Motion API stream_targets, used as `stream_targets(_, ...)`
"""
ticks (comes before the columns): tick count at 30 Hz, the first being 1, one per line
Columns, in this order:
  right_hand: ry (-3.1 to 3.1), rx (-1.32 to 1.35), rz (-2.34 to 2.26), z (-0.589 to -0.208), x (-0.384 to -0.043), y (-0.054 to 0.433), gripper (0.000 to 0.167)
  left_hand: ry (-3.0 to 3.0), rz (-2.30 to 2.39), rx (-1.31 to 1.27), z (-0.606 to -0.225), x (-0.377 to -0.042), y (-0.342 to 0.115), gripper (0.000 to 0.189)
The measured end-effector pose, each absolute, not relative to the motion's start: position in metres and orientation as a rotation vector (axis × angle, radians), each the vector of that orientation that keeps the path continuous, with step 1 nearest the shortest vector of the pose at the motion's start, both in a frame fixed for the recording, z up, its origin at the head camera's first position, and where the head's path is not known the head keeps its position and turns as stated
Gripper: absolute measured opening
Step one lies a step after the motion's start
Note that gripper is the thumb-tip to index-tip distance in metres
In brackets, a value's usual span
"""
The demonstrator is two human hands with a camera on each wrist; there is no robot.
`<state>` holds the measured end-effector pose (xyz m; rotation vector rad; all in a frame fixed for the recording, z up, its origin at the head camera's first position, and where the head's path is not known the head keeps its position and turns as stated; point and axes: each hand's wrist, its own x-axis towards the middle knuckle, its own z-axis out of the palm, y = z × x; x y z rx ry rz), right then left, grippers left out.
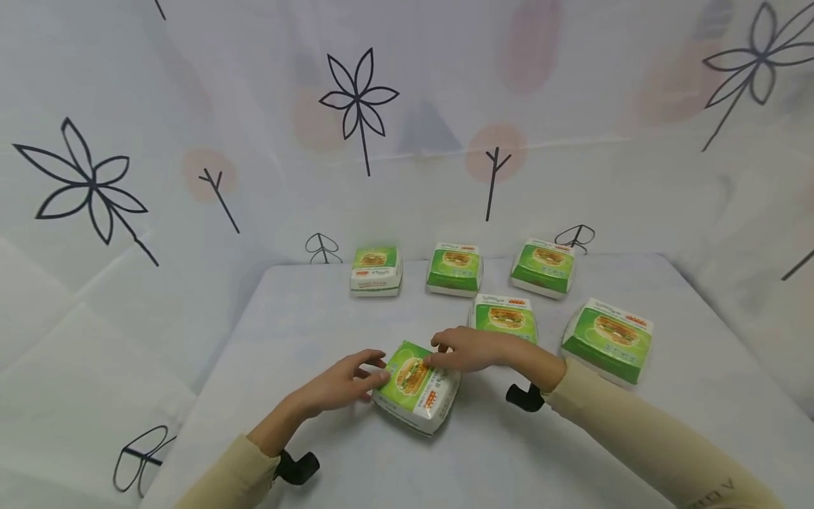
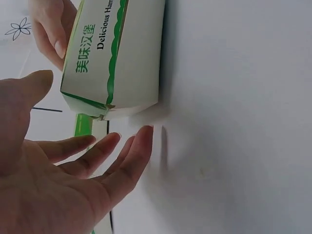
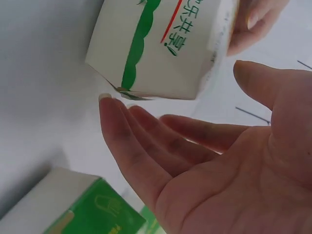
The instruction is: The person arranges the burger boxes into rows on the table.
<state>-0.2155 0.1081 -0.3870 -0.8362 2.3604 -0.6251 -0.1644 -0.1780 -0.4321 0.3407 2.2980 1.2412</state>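
Observation:
A green-and-white hamburger box [image 1: 416, 385] with a printed burger picture sits turned at an angle on the white table, between my two hands. My left hand [image 1: 343, 385] is at its left side, thumb apart from loosely bent fingers; in the left wrist view a gap shows between the fingertips and the box [image 2: 114, 63]. At the box's upper right is my right hand [image 1: 473, 348], its thumb over the top as seen from the head. The right wrist view shows those fingers [image 3: 161, 141] relaxed beside a box corner, without a grip.
Three similar boxes stand along the table's back: left [image 1: 375, 272], middle [image 1: 454, 270] and right [image 1: 543, 268]. Another box [image 1: 505, 318] is partly behind my right hand, and one more [image 1: 607, 339] lies beyond my right forearm. A patterned white cloth [image 1: 413, 191] hangs behind.

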Motion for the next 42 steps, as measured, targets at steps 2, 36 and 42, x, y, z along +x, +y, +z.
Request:
stream_targets(2, 2.349, -0.816, -0.633, -0.387, -0.215, 0.108, 0.048, 2.259, 1.27, 0.344, -0.434, -0.163, -0.179, 0.063)
stream_targets(36, 2.212, -0.565, -0.884, -0.401, -0.198, 0.115, 0.04, 2.221, 1.39, 0.276, -0.445, -0.177, -0.18, 0.058)
stream_targets(42, 2.242, -0.519, -0.913, -0.404, -0.194, 0.115, 0.047, 2.147, 1.467, 0.259, -0.447, -0.175, -0.177, 0.057)
